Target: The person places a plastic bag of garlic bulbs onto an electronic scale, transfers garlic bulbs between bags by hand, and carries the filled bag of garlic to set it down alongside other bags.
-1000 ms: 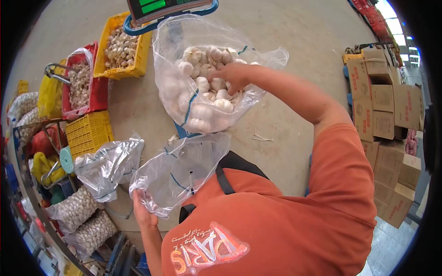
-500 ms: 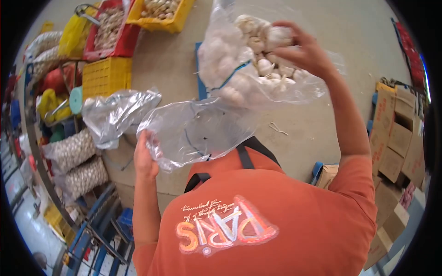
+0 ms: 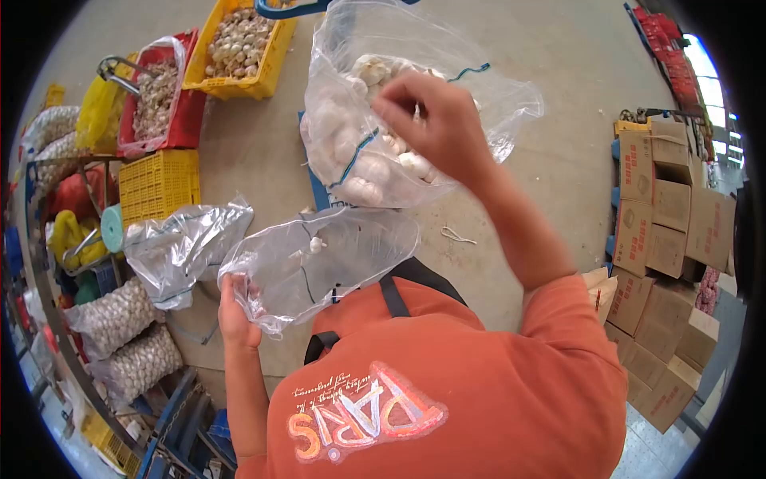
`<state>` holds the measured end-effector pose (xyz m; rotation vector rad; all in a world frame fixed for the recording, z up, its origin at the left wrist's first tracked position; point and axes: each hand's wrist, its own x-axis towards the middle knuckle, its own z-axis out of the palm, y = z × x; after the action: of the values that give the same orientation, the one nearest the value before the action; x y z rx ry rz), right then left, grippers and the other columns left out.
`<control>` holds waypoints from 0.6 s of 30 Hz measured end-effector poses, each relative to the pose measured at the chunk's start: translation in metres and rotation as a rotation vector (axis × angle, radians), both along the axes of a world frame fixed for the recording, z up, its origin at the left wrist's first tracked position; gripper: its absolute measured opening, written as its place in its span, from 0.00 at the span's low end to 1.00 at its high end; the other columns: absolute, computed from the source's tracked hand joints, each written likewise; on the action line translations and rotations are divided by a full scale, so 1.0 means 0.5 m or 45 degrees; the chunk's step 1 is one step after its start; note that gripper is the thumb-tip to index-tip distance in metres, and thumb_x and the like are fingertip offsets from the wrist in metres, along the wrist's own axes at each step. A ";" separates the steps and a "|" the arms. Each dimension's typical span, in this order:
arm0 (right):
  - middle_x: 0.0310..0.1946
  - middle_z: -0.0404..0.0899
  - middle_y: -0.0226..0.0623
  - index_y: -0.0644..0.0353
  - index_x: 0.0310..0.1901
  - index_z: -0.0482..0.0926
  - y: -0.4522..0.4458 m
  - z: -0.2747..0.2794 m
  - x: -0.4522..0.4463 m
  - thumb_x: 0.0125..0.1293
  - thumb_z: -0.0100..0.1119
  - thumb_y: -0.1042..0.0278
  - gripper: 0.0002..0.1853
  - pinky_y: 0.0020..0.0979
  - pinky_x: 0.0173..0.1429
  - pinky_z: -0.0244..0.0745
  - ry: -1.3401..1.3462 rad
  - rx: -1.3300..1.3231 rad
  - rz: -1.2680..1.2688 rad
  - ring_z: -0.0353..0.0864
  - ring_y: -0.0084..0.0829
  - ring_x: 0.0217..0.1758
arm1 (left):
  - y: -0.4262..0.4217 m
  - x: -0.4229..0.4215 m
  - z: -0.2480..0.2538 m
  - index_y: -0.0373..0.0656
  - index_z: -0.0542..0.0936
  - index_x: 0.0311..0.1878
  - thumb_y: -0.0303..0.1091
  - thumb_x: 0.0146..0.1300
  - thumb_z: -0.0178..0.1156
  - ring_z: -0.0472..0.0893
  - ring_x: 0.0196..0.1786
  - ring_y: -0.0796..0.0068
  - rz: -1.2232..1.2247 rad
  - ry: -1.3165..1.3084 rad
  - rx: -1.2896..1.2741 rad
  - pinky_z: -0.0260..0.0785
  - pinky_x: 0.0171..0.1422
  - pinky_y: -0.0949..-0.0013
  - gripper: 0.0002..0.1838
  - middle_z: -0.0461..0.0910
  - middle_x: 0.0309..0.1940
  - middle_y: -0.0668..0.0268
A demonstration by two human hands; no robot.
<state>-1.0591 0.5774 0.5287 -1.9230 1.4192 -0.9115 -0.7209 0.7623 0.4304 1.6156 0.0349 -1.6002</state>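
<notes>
My left hand [image 3: 239,311] is closed on the rim of a clear plastic bag [image 3: 359,239], which hangs with its mouth spread towards me. A small pale garlic bulb [image 3: 317,244] shows within the bag's mouth; whether it rests or falls I cannot tell. My right hand [image 3: 431,116], slightly blurred, is over a larger open clear sack [image 3: 503,120] that holds many white garlic bulbs [image 3: 359,191]. Its fingers are curled, and what they hold, if anything, is hidden. A blue-green cord [image 3: 355,160] runs along the sack.
To the left stand a yellow crate [image 3: 267,68] and a red crate [image 3: 191,104] of garlic. Nearer are a yellow crate [image 3: 159,188], a crumpled plastic bag [image 3: 187,247] and filled garlic sacks [image 3: 120,319]. Cardboard boxes [image 3: 658,215] are stacked right; a string [image 3: 458,236] lies on the floor.
My right hand has moved left and slightly down over the sack; the bulb seen in its fingers no longer shows. A bulb now appears in the left-hand bag. The whole view has shifted.
</notes>
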 end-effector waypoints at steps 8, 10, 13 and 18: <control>0.64 0.61 0.40 0.42 0.59 0.70 -0.250 -0.266 -0.038 0.42 0.64 0.75 0.37 0.40 0.60 0.68 1.059 -0.285 0.611 0.64 0.47 0.63 | -0.011 -0.023 0.013 0.52 0.73 0.42 0.49 0.69 0.45 0.71 0.29 0.83 0.024 0.015 -0.079 0.58 0.21 0.77 0.13 0.72 0.29 0.75; 0.58 0.66 0.38 0.38 0.58 0.72 -0.247 -0.265 -0.019 0.42 0.66 0.72 0.36 0.41 0.57 0.69 1.283 -0.120 0.566 0.67 0.45 0.60 | -0.015 -0.025 0.014 0.52 0.73 0.42 0.49 0.69 0.46 0.71 0.29 0.83 0.043 0.025 -0.087 0.58 0.21 0.77 0.13 0.72 0.29 0.75; 0.51 0.70 0.36 0.35 0.57 0.72 -0.241 -0.274 -0.038 0.43 0.68 0.70 0.35 0.38 0.51 0.73 1.053 -0.198 0.655 0.73 0.42 0.52 | -0.021 -0.022 0.012 0.52 0.73 0.42 0.48 0.69 0.46 0.71 0.29 0.83 0.070 0.061 -0.106 0.58 0.21 0.78 0.12 0.72 0.29 0.75; 0.47 0.72 0.36 0.34 0.60 0.69 -0.230 -0.249 -0.045 0.41 0.66 0.78 0.41 0.39 0.48 0.75 0.989 -0.160 0.828 0.77 0.42 0.46 | -0.039 -0.029 0.016 0.51 0.73 0.41 0.46 0.69 0.47 0.71 0.29 0.83 0.069 0.017 -0.064 0.58 0.21 0.78 0.11 0.72 0.29 0.75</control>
<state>-1.0815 0.4625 0.4042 -2.7460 0.9548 0.0806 -0.7352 0.7428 0.4386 1.5530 0.0448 -1.5589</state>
